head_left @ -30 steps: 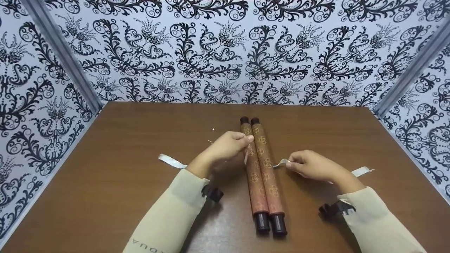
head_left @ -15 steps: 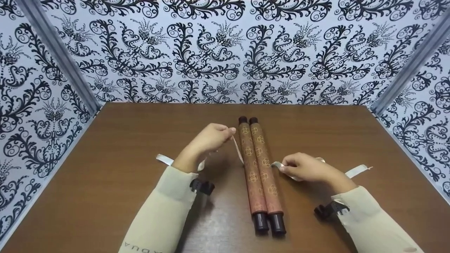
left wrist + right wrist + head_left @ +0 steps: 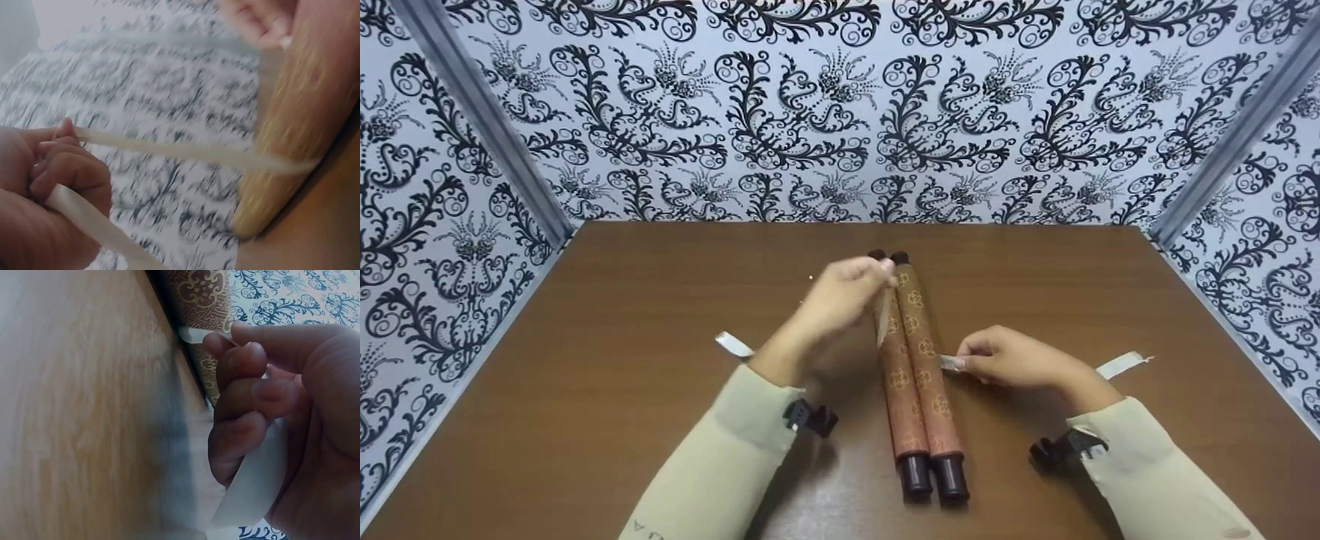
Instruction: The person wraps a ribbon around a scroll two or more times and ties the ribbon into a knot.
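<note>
A scroll rolled up from both ends lies lengthwise, its two patterned brown-to-reddish rolls side by side with dark end knobs. A pale ribbon runs from beside the scroll up to my left hand, which pinches it between thumb and fingers over the far part of the left roll. Close to the right roll, my right hand grips the ribbon's other side low above the table. Loose ribbon tails trail out past both hands. What lies under the scroll is hidden.
The brown wooden table carries the scroll. Black-and-white patterned panels close in the back and both sides, with grey posts at the corners. Black camera mounts sit on both wrists.
My left hand drew left, away from the scroll, with the ribbon, then came back right and now overlaps the left roll's far part. My right hand shifted slightly left, still holding the ribbon.
</note>
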`<state>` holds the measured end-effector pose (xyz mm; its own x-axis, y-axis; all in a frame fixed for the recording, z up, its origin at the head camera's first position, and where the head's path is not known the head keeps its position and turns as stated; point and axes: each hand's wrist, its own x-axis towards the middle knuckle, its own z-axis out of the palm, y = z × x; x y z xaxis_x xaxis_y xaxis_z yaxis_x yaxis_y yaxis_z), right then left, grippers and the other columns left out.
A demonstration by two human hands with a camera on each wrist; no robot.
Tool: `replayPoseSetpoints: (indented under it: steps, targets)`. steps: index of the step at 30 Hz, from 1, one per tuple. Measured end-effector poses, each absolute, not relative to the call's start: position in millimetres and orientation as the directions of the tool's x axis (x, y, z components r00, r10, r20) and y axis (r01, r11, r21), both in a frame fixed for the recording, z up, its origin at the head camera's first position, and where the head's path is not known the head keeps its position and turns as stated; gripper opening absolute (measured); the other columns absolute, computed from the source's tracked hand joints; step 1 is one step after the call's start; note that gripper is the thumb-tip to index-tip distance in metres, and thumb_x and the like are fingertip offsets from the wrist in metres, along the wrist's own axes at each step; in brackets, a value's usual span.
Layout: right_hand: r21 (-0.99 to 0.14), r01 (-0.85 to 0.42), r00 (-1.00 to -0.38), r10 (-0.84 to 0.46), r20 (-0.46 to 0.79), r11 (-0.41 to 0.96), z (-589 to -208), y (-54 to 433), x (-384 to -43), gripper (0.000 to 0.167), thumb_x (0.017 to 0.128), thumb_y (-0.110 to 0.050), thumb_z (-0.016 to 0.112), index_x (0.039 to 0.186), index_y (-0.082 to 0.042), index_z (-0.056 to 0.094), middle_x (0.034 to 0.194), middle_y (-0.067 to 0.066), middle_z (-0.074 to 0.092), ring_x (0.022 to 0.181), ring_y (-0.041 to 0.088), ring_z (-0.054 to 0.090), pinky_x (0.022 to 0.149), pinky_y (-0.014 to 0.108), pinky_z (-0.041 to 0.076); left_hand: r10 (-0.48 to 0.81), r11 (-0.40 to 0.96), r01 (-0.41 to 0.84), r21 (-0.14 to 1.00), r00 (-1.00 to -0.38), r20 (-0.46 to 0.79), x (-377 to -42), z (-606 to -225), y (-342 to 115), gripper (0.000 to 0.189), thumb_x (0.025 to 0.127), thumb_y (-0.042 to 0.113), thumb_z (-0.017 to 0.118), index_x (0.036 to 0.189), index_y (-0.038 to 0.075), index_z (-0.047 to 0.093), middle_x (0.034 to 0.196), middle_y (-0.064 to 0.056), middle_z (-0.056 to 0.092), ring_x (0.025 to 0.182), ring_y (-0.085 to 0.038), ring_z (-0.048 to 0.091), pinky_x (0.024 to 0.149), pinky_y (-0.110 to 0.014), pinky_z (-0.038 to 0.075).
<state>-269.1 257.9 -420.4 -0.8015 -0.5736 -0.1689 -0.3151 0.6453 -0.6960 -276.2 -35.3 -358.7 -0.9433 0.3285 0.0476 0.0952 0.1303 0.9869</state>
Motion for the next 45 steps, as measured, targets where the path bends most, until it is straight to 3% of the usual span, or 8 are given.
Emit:
replayPoseSetpoints:
  steps: [5, 12, 16, 24, 31, 36, 40, 45]
  targets:
    - [-0.730, -0.330, -0.775, -0.613, -0.152, 0.599, -416, 255, -269, 0.022, 0.102, -0.021, 0.064, 0.091, -0.004, 0.072, 0.064, -0.005, 0.053, 0.055, 0.004, 0.048, 0.051, 0.022, 0.042, 0.378, 0.102, 0.101, 0.990, -0.924, 0.056, -264, -373, -11, 0.031, 0.107, 0.035, 0.057, 0.104, 0.008, 0.072, 0.071, 0.004, 0.052, 0.061, -0.010, 0.045, 0.058, -0.025, 0.041]
    - [-0.740, -0.336, -0.777, -0.616, -0.133, 0.583, -407, 247, -264, 0.024, 0.101, -0.023, 0.066, 0.094, -0.002, 0.073, 0.071, -0.005, 0.054, 0.065, 0.005, 0.047, 0.060, 0.022, 0.041, 0.354, 0.144, 0.171, 0.975, -0.929, 0.111, -262, -387, 3, 0.028, 0.106, 0.027, 0.059, 0.106, 0.004, 0.077, 0.107, -0.003, 0.076, 0.101, -0.014, 0.064, 0.094, -0.032, 0.049]
    - [-0.774, -0.324, -0.763, -0.634, -0.125, 0.544, -399, 243, -256, 0.023, 0.102, -0.021, 0.066, 0.095, 0.000, 0.072, 0.069, -0.007, 0.049, 0.064, 0.005, 0.043, 0.059, 0.023, 0.039, 0.355, 0.169, 0.199, 0.965, -0.926, 0.129, -263, -392, 6, 0.028, 0.105, 0.025, 0.060, 0.106, 0.002, 0.077, 0.114, -0.008, 0.077, 0.108, -0.012, 0.065, 0.104, -0.034, 0.048]
    - [-0.760, -0.432, -0.728, -0.685, -0.024, 0.486, -372, 233, -247, 0.020, 0.103, -0.020, 0.064, 0.087, -0.011, 0.071, 0.065, -0.010, 0.044, 0.060, 0.002, 0.037, 0.055, 0.021, 0.035, 0.399, 0.226, 0.261, 0.938, -0.904, 0.155, -261, -394, 9, 0.024, 0.104, 0.026, 0.063, 0.101, 0.008, 0.078, 0.106, -0.002, 0.076, 0.095, -0.008, 0.061, 0.092, -0.028, 0.049]
    - [-0.755, -0.477, -0.681, -0.732, -0.007, 0.451, -342, 222, -251, 0.026, 0.105, -0.019, 0.061, 0.082, -0.007, 0.062, 0.066, -0.008, 0.043, 0.060, 0.003, 0.037, 0.055, 0.024, 0.036, 0.463, 0.210, 0.286, 0.935, -0.871, 0.162, -259, -393, 9, 0.023, 0.105, 0.021, 0.060, 0.100, 0.008, 0.078, 0.101, 0.000, 0.075, 0.096, -0.011, 0.063, 0.087, -0.025, 0.048]
    - [-0.721, -0.471, -0.710, -0.704, -0.034, 0.509, -321, 216, -255, 0.031, 0.105, -0.027, 0.060, 0.083, -0.006, 0.062, 0.069, -0.005, 0.050, 0.062, 0.007, 0.041, 0.062, 0.025, 0.043, 0.504, 0.180, 0.312, 0.933, -0.844, 0.185, -259, -394, 7, 0.025, 0.102, 0.014, 0.054, 0.101, 0.006, 0.078, 0.101, -0.003, 0.073, 0.091, -0.011, 0.060, 0.082, -0.023, 0.046]
    - [-0.699, -0.471, -0.741, -0.671, -0.017, 0.538, -305, 210, -260, 0.027, 0.105, -0.030, 0.061, 0.088, -0.011, 0.068, 0.080, 0.001, 0.066, 0.073, 0.014, 0.057, 0.080, 0.033, 0.052, 0.539, 0.146, 0.322, 0.935, -0.819, 0.198, -259, -395, 7, 0.028, 0.100, 0.011, 0.050, 0.100, 0.001, 0.076, 0.105, -0.008, 0.076, 0.099, -0.019, 0.068, 0.084, -0.023, 0.050]
    - [-0.684, -0.452, -0.809, -0.586, 0.044, 0.572, -286, 203, -269, 0.020, 0.103, -0.031, 0.064, 0.093, -0.014, 0.069, 0.076, 0.000, 0.061, 0.065, 0.011, 0.050, 0.069, 0.029, 0.049, 0.546, 0.145, 0.342, 0.928, -0.810, 0.213, -258, -395, 9, 0.027, 0.097, 0.011, 0.050, 0.098, 0.000, 0.075, 0.106, -0.005, 0.078, 0.095, -0.009, 0.065, 0.082, -0.021, 0.049]
